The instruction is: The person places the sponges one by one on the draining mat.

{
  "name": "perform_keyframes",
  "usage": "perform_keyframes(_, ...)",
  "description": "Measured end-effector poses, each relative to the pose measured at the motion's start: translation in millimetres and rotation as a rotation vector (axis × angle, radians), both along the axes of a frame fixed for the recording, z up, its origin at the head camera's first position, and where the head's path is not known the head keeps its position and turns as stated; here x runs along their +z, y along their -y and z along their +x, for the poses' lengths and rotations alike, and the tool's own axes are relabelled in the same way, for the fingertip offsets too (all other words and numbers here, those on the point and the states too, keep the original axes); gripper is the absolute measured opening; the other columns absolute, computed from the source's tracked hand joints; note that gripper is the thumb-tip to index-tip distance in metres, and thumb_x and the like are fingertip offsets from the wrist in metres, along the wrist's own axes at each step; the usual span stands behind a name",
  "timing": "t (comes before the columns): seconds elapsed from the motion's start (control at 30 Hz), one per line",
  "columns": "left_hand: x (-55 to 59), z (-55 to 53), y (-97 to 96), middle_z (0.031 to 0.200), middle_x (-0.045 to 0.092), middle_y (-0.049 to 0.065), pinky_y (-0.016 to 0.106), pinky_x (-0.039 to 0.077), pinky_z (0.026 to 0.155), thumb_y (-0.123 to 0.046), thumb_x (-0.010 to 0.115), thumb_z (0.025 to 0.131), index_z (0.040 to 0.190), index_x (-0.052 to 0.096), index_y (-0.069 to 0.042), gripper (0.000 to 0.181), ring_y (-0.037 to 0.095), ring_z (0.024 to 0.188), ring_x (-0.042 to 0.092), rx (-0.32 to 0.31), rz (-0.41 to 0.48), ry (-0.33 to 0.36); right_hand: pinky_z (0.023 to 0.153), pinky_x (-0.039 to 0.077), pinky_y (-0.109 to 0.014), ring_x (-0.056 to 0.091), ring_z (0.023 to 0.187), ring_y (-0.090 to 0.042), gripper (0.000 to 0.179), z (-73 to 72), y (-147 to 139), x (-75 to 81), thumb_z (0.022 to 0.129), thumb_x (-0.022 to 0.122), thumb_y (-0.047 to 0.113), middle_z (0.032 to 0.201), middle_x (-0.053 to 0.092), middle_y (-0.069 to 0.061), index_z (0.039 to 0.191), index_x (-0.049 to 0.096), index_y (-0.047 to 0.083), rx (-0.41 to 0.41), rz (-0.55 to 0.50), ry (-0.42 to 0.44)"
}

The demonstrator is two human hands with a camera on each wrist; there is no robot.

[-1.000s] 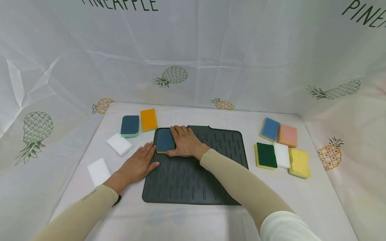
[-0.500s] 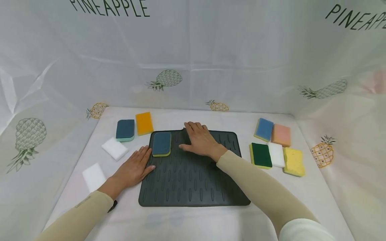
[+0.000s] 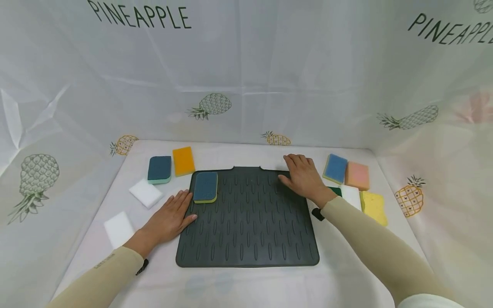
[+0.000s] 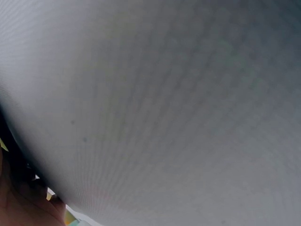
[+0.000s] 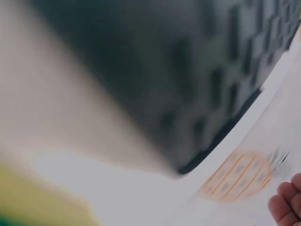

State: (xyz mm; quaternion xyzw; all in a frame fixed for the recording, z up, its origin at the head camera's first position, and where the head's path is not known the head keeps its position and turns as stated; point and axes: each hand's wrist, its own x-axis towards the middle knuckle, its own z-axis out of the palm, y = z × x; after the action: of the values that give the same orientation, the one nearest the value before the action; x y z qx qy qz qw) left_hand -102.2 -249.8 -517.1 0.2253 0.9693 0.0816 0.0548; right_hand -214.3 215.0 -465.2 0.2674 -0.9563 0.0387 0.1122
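Note:
A dark grey ribbed mat lies on the white-covered table. On its upper left corner rests a blue sponge with a yellow underside. My left hand lies flat along the mat's left edge, its fingertips beside that sponge. Over the mat's upper right corner is my right hand, holding nothing, fingers extended toward the far side. Nearest to it on the right are a blue sponge and a green-topped sponge, the latter mostly hidden by the wrist. Curved fingertips show in the right wrist view.
At the right lie pink, white and yellow sponges. Left of the mat are a dark blue sponge, an orange sponge and two white sponges. A pineapple-printed sheet rises behind the table.
My right hand has let go of the blue sponge on the mat and moved right, across to the mat's far right corner. My left hand stays at the left edge.

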Motion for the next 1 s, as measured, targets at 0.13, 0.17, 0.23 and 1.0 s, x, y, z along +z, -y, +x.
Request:
perform_keyframes(0.13, 0.3, 0.2, -0.8, 0.171, 0.027, 0.026, 0.061, 0.026, 0.128, -0.048, 0.051, 0.11, 0.164, 0.027, 0.007, 0.08, 0.045, 0.159, 0.027, -0.003, -0.005, 0.002, 0.101, 0.046, -0.064, 0.053, 0.128, -0.046, 0.069, -6.1, -39, 0.0, 0.1, 0.073, 0.039, 0.141, 0.057, -0.025, 0.147, 0.049, -0.005, -0.009, 0.049, -0.115)
perform_keyframes(0.17, 0.5, 0.3, -0.9, 0.171, 0.028, 0.026, 0.061, 0.026, 0.128, -0.048, 0.051, 0.11, 0.163, 0.027, 0.007, 0.08, 0.045, 0.159, 0.027, -0.003, -0.004, 0.002, 0.101, 0.046, -0.064, 0.053, 0.126, -0.046, 0.068, -7.5, -48, 0.4, 0.099, 0.074, 0.038, 0.139, 0.057, -0.025, 0.145, 0.05, -0.006, -0.016, 0.06, -0.135)
perform_keyframes(0.23, 1.2, 0.7, -1.2, 0.17, 0.028, 0.027, 0.061, 0.027, 0.128, -0.048, 0.051, 0.11, 0.163, 0.028, 0.007, 0.08, 0.045, 0.158, 0.027, -0.004, -0.003, 0.003, 0.099, 0.046, -0.064, 0.054, 0.124, -0.046, 0.066, -9.7, -67, 1.3, 0.097, 0.076, 0.035, 0.136, 0.058, -0.026, 0.142, 0.051, -0.006, -0.037, 0.077, -0.158)
perform_keyframes(1.0, 0.2, -0.5, -1.5, 0.171, 0.027, 0.026, 0.061, 0.027, 0.127, -0.049, 0.05, 0.111, 0.163, 0.028, 0.006, 0.08, 0.045, 0.159, 0.027, 0.003, -0.009, 0.016, 0.101, 0.042, -0.068, 0.048, 0.13, -0.05, 0.068, -2.7, -174, -3.6, 0.095, 0.08, 0.035, 0.138, 0.055, -0.029, 0.137, 0.049, -0.009, -0.25, 0.196, 0.027)
